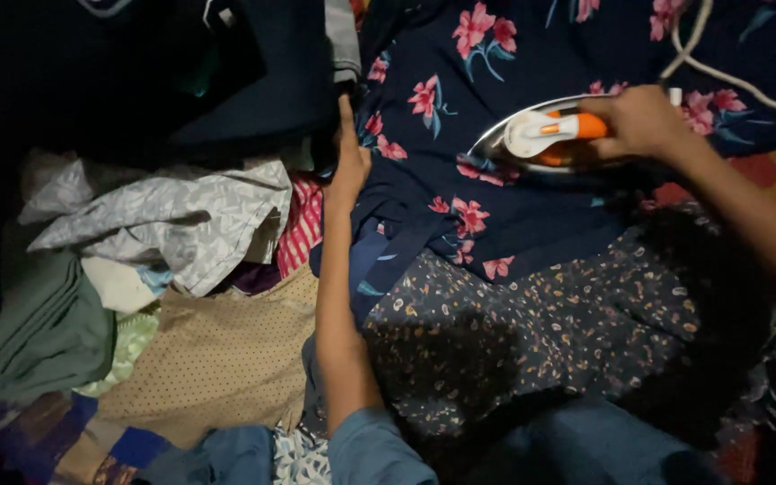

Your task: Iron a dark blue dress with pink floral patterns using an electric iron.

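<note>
At the far left lies a heap of folded and crumpled clothes: a dull green folded cloth, a grey-and-white patterned cotton garment draped over the pile, and a tan dotted fabric below it. A strip of pink-and-white striped cloth shows just beside the left forearm.

The left hand lies flat with fingers stretched out, pressing on the edge of the navy fabric with pink flowers, which is spread across the middle of the view. This fabric looks thin, soft and limp; it would likely slide and wrinkle easily, so pinning it at the hem, as here, seems the sensible hold.

Further right, the white-and-orange electric iron rests on the floral fabric, its metal sole down. The right hand is closed around its handle. The iron looks rigid and fairly heavy, hot underneath, best held only by the handle. Its pale cord trails off to the upper right. A dark small-print cloth lies below.
</note>
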